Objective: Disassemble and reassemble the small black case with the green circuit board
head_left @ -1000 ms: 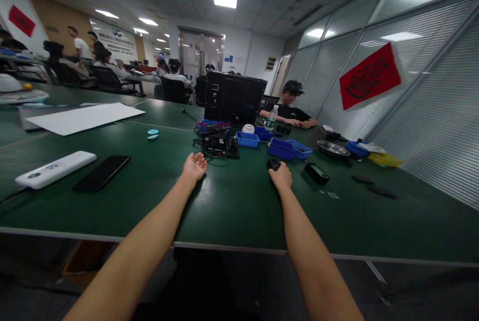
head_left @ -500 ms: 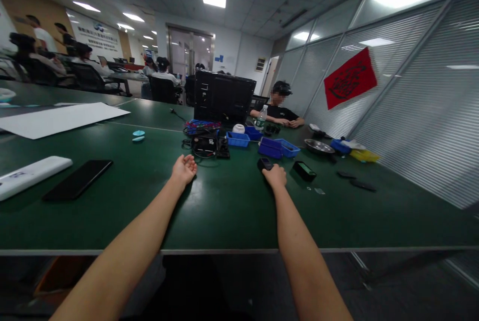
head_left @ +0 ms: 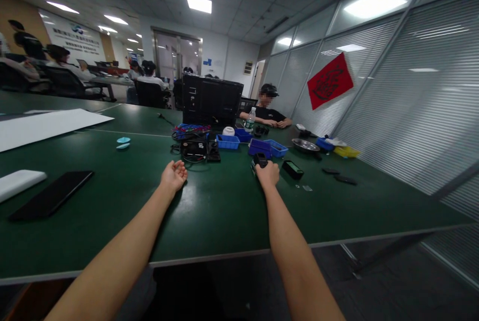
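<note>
My right hand [head_left: 267,175] rests on the green table [head_left: 224,206], fingers closed round a small black device [head_left: 259,161] that sticks out beyond them. My left hand [head_left: 173,175] lies palm up on the table, fingers loosely curled and apart, holding nothing. A second small black box with a green face [head_left: 292,169] sits just right of my right hand. Black gear with tangled cables [head_left: 194,149] lies beyond my left hand.
Blue bins [head_left: 267,147] and a black monitor [head_left: 211,100] stand farther back, a metal bowl [head_left: 305,145] to the right. A black phone [head_left: 50,194] and white bar [head_left: 18,183] lie at left. A person sits across the table [head_left: 267,111]. Blinds line the right wall.
The view has swung to the right, so everything sits further left in frame. My right hand has closed in over the black device. My left hand stays palm up.
</note>
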### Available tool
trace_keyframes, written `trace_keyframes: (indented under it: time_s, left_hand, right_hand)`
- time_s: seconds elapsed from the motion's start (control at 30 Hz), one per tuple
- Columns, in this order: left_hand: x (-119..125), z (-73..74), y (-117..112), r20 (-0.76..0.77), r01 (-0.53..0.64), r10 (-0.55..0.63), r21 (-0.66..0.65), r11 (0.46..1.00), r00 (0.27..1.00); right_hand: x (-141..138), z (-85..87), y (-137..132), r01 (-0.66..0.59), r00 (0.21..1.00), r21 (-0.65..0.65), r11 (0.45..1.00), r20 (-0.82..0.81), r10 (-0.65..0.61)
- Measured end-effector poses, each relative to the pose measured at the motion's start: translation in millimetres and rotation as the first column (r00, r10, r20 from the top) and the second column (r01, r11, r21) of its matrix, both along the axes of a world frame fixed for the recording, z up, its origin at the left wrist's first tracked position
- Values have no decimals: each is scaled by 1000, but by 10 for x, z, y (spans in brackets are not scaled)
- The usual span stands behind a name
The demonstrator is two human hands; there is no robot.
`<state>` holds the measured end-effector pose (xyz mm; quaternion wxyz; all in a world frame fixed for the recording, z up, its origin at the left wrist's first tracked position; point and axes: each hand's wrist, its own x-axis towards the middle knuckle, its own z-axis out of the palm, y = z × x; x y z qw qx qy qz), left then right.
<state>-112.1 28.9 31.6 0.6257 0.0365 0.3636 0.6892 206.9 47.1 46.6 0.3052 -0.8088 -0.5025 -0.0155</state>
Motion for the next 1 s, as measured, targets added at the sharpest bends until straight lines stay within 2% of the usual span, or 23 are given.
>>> trace_keyframes:
  time_s: [0.1, 0.2, 0.27, 0.37, 0.5, 0.6, 0.8, 0.9, 1.0]
  left_hand:
    - [24, -1, -3, -30, 11, -10, 10, 1000, 1000]
    - [62, -8, -6, -69, 31, -29, 31, 999, 997]
    - [84, -16, -4, -85, 41, -38, 38, 998, 996]
    - [101, -29, 2, -99, 45, -41, 41, 998, 994]
    - [100, -40, 11, -107, 43, -38, 45, 998, 993]
    - [97, -44, 16, -112, 45, -39, 45, 998, 993]
    - [99, -43, 16, -113, 50, -45, 47, 998, 993]
    - [99, -41, 11, -112, 48, -42, 45, 998, 993]
    - [101, -40, 10, -110, 46, -41, 45, 998, 993]
  right_hand:
    - [-67, 60, -51, -35, 999, 224, 974, 39, 27]
    - [-161, 33, -28, -189, 975, 297, 936, -52, 214]
    - [-221, -31, 24, -287, 919, 250, 925, -200, 339]
    - [-284, -137, 95, -374, 864, 110, 921, -320, 389]
    - [-321, -199, 85, -363, 923, -30, 931, -150, 355]
    - [-347, -184, 21, -369, 930, -117, 922, -38, 367]
    - [-452, -158, -81, -388, 880, -106, 916, 253, 402]
    - [-492, -166, -85, -390, 875, -95, 916, 271, 401]
    - [-491, -156, -66, -357, 913, -87, 930, 177, 367]
